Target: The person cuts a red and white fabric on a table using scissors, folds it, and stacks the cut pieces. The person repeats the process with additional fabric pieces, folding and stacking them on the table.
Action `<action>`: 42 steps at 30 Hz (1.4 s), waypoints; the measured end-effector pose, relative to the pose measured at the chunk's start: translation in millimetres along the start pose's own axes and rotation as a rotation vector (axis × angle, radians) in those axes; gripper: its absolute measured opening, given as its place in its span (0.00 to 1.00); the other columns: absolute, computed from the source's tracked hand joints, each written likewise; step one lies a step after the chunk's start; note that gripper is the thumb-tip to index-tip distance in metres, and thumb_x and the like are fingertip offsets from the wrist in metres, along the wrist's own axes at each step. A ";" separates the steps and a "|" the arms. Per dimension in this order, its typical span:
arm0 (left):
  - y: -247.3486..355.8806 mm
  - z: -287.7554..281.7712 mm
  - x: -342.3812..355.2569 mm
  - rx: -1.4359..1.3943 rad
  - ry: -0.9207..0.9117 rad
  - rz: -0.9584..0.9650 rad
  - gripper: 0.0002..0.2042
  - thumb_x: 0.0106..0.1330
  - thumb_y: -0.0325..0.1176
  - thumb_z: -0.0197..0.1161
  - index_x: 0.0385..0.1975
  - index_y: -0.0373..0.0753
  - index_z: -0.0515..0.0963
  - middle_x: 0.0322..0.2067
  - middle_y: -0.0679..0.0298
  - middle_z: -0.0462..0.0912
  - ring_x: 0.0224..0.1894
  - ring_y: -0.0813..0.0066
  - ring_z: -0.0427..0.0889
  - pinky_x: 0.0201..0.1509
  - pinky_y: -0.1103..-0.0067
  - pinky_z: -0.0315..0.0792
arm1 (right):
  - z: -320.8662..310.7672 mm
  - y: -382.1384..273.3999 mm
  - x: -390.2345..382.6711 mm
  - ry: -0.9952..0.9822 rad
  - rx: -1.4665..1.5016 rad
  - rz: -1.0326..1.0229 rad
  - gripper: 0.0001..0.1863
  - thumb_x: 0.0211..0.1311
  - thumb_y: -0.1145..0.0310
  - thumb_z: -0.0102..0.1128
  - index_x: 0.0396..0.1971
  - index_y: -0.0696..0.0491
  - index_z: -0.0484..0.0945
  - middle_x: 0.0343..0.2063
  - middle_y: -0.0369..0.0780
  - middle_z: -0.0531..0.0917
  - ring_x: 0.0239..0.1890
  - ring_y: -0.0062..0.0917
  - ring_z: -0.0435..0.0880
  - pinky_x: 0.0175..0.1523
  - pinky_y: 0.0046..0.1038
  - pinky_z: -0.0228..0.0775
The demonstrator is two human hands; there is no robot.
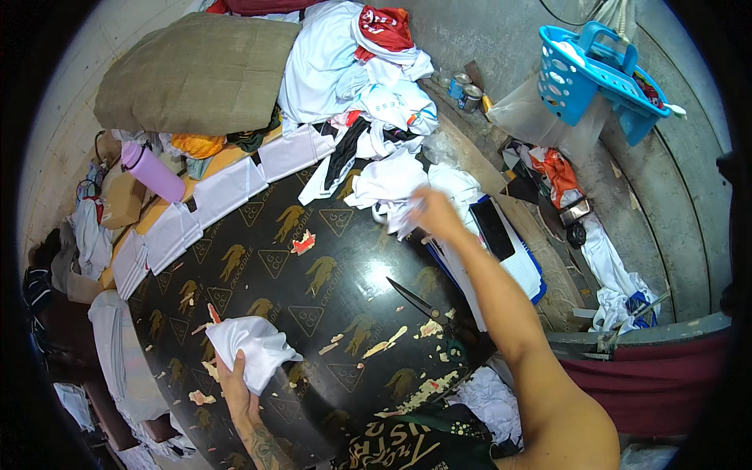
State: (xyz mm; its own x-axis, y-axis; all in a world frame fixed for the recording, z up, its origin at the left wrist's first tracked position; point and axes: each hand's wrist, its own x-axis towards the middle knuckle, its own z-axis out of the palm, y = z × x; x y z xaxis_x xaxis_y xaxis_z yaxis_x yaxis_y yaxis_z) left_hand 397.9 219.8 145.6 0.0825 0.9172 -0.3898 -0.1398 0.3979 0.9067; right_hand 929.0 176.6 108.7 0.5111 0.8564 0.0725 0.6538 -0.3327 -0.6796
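My left hand (236,385) grips a piece of white cloth (257,351), thumb on top, over the near left of the black table (301,345). The cloth bunches up and hangs past my fingers. My right arm stretches forward across the table. Its hand (432,213) is smeared by motion at the edge of a loose heap of white fabric pieces (388,178), so its grip does not show. Dark scissors (413,298) lie on the table between my arms.
Folded white pieces (223,192) line the table's far left edge, near a purple bottle (153,172). A phone (493,227) rests on papers beside my right forearm. Garments (321,66) and a brown cushion (200,74) lie beyond. A blue basket (568,74) hangs at far right.
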 end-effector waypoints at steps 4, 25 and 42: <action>-4.6 -20.0 -3.9 -0.035 0.015 0.017 0.34 0.77 0.25 0.63 0.81 0.35 0.57 0.72 0.51 0.72 0.71 0.59 0.76 0.76 0.66 0.72 | -68.9 23.6 38.8 0.402 -0.203 0.119 0.30 0.60 0.64 0.78 0.61 0.59 0.81 0.58 0.55 0.85 0.61 0.49 0.85 0.67 0.42 0.76; 40.0 13.2 10.6 -0.163 0.019 0.049 0.35 0.74 0.28 0.67 0.79 0.35 0.60 0.68 0.53 0.76 0.69 0.58 0.79 0.72 0.62 0.76 | -48.0 24.7 70.6 0.353 -0.708 -0.172 0.17 0.64 0.62 0.73 0.49 0.53 0.88 0.54 0.49 0.84 0.54 0.49 0.84 0.57 0.46 0.79; -47.8 -3.5 174.8 0.699 0.274 0.503 0.17 0.70 0.27 0.71 0.57 0.32 0.81 0.54 0.53 0.85 0.61 0.60 0.84 0.72 0.66 0.73 | 238.7 -176.0 150.1 -0.104 0.058 -0.454 0.15 0.68 0.62 0.72 0.47 0.57 0.87 0.45 0.47 0.89 0.52 0.48 0.84 0.60 0.43 0.76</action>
State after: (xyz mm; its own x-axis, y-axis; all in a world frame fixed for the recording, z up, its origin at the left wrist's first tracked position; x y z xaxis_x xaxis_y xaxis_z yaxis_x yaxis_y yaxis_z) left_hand 415.5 361.2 33.5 -0.0764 0.9879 0.1351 0.5430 -0.0724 0.8366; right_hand 757.4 458.0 65.0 0.1195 0.9464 0.3002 0.7648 0.1051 -0.6357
